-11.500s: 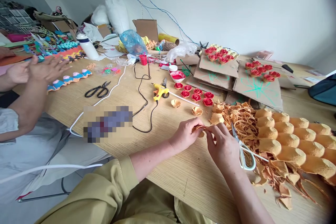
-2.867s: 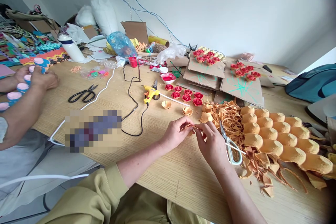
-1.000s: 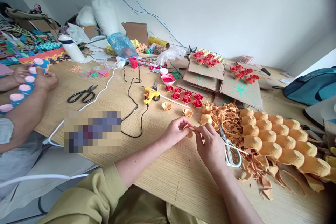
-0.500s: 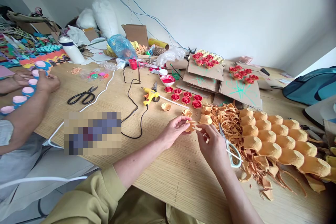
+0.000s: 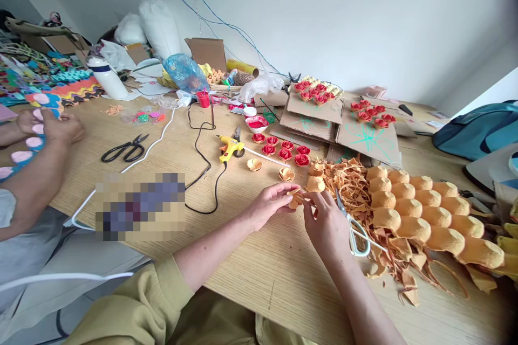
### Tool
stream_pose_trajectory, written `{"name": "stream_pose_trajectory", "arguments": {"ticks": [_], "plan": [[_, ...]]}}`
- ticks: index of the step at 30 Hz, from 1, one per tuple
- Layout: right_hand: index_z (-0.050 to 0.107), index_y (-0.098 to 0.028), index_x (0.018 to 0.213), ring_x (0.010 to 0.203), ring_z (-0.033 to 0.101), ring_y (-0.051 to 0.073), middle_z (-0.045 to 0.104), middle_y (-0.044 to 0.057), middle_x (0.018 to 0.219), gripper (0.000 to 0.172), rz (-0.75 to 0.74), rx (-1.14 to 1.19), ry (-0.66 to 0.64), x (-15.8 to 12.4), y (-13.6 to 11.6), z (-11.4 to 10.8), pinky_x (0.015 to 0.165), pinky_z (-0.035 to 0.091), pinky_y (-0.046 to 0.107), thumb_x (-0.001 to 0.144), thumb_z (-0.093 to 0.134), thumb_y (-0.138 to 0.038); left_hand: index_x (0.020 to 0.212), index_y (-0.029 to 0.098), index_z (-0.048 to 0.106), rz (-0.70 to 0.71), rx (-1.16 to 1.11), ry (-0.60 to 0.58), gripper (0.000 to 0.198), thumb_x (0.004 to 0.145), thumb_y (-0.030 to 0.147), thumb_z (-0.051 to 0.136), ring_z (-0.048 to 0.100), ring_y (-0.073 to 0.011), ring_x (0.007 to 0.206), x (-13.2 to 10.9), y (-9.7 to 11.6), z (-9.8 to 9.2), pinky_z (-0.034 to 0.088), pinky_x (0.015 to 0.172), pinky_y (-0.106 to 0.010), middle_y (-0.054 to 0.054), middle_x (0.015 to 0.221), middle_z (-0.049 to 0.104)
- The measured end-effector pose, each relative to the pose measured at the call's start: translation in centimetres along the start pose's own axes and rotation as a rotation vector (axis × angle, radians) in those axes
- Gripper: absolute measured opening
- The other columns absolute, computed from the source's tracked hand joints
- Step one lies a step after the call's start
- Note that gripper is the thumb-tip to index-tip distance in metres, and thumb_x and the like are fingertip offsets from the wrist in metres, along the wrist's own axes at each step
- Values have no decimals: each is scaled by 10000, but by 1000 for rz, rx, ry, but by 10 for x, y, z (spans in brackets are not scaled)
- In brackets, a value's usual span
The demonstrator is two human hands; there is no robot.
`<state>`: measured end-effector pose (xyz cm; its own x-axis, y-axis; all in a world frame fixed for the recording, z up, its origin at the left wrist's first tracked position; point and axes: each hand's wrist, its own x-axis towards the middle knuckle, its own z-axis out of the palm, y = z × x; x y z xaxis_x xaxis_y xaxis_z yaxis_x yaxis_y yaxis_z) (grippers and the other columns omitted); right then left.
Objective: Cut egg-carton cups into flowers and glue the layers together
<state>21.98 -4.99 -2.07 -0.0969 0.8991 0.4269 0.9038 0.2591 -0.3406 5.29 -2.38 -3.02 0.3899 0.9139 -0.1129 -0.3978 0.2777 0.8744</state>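
My left hand (image 5: 272, 205) pinches a small orange flower cut from egg carton (image 5: 295, 199) between thumb and fingers. My right hand (image 5: 328, 221) is closed at the flower's right side, its fingertips touching the petals. A thin white stick (image 5: 374, 242) runs through that hand and sticks out past the wrist; its front end is mostly hidden by my fingers. Just beyond my hands sit an unpainted carton flower (image 5: 286, 174) and a carton cup (image 5: 315, 184). White-handled scissors (image 5: 359, 240) lie beside my right wrist, partly covered by the stick.
Orange egg carton (image 5: 421, 205) and a heap of trimmings (image 5: 348, 178) lie on the right. Red flowers (image 5: 285, 154) stand behind a yellow glue gun (image 5: 230, 148). Black scissors (image 5: 125, 151) lie left, near a white cable (image 5: 156, 143). A co-worker's hands (image 5: 60, 126) hold a painted carton strip.
The flower has turned and tilted between my fingers. My right hand's stick has shifted, with more showing past the wrist. The co-worker's painted strip has tilted.
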Motion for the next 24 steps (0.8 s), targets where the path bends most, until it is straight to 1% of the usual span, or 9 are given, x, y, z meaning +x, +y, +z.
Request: {"name": "stream_pose_trajectory", "arguments": {"ticks": [3,7,12,15,18,19,21,23,24], "plan": [[684,-224,1016,595,521,114,623,21,883,175,-12,-2,-11,0,1,0,529,281,234,951,523,-206,1161,188,682,1,50,2,490,739,398,815,655,-228,1059,0,0,1,546,816,-308,-112,1237,666],[693,-216,988,607,516,118,617,28,879,183,-25,-21,-29,0,2,-1,538,284,237,951,514,-205,1141,181,683,13,111,8,479,736,400,817,658,-223,1041,-1,0,3,549,800,-302,-110,1210,672],[680,-221,1031,646,564,127,642,36,920,201,-42,-11,-42,1,1,-2,569,332,240,955,494,-206,1114,157,666,25,170,30,483,733,417,811,670,-199,953,0,-1,4,564,770,-304,-100,1123,675],[660,-200,1001,623,561,124,639,42,912,198,-43,21,-29,3,1,-5,582,365,245,971,469,-243,1134,163,635,66,212,46,491,757,441,779,684,-191,888,2,-2,1,577,720,-300,-89,1103,651],[642,-194,933,629,566,131,628,44,880,221,-52,47,11,4,3,-6,599,391,247,987,442,-270,1156,179,607,88,345,76,450,823,470,693,692,-165,756,2,-2,-4,542,598,-253,-73,1068,640],[639,-194,924,630,566,133,627,45,874,228,-58,51,23,4,3,-5,600,396,248,989,435,-272,1152,182,609,106,416,92,419,847,464,662,684,-153,717,2,-2,-5,528,589,-248,-68,1048,649],[637,-196,919,616,562,131,626,45,866,234,-70,54,27,4,4,-5,596,397,249,991,427,-270,1122,184,636,181,589,132,341,887,430,615,676,-154,730,0,0,-8,527,656,-260,-60,1002,680],[639,-197,914,602,561,128,629,41,855,229,-79,49,14,3,3,-5,591,393,249,987,431,-261,1093,192,663,268,756,159,275,916,383,576,678,-178,832,-2,3,-10,519,768,-274,-55,969,714],[640,-199,913,600,564,128,632,40,852,225,-83,45,3,3,3,-5,592,391,249,985,435,-257,1089,197,670,294,822,161,256,927,360,556,678,-189,876,-3,4,-11,512,795,-275,-53,962,726]]}}
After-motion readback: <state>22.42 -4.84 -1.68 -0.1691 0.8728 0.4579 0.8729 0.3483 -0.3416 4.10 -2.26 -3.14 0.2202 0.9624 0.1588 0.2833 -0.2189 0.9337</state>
